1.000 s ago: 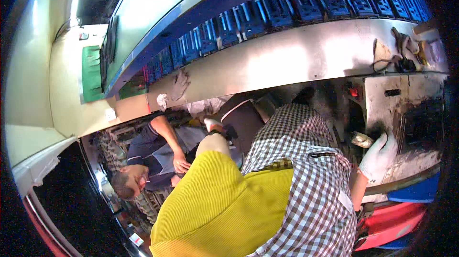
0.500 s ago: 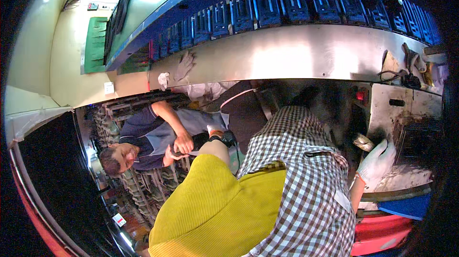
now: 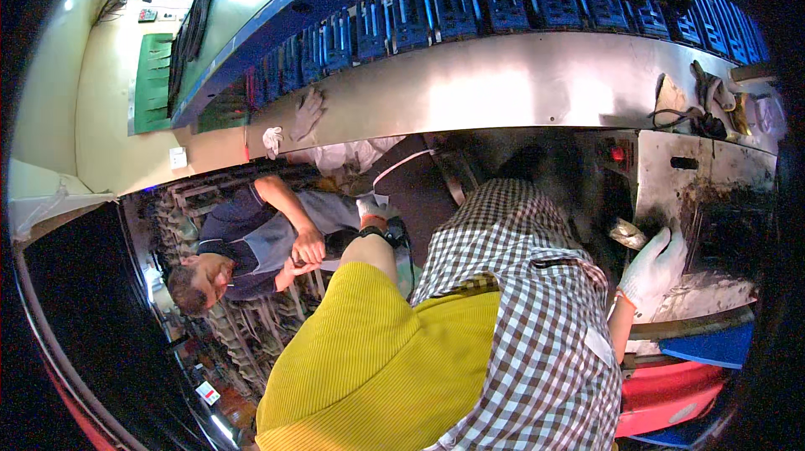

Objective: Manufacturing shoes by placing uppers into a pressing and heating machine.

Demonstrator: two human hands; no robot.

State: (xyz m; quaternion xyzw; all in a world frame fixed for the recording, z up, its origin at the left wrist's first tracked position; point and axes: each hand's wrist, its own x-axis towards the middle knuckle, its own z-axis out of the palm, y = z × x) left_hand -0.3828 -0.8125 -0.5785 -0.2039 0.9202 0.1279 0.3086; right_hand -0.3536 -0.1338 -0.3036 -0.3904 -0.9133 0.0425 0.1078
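Observation:
My left hand, in a pale work glove with an orange cuff, reaches out in front of my checked apron. A black watch sits on that wrist. Its fingers are small and partly hidden, so their grip is unclear. On the right, my right hand wears a white knit glove, fingers stretched out, over a stained metal panel. Close to its fingertips is a short, pale, shiny roll-like piece; I see no grip on it.
A co-worker stands at the left, hands together. Beyond runs a metal ledge with loose gloves, below a row of blue slotted holders. Dark gloves lie at its right end. A red bin-like thing is lower right.
The whole view has shifted slightly, so the ledge and co-worker appear farther left. More of my left glove shows. My right hand keeps its place by the metal panel.

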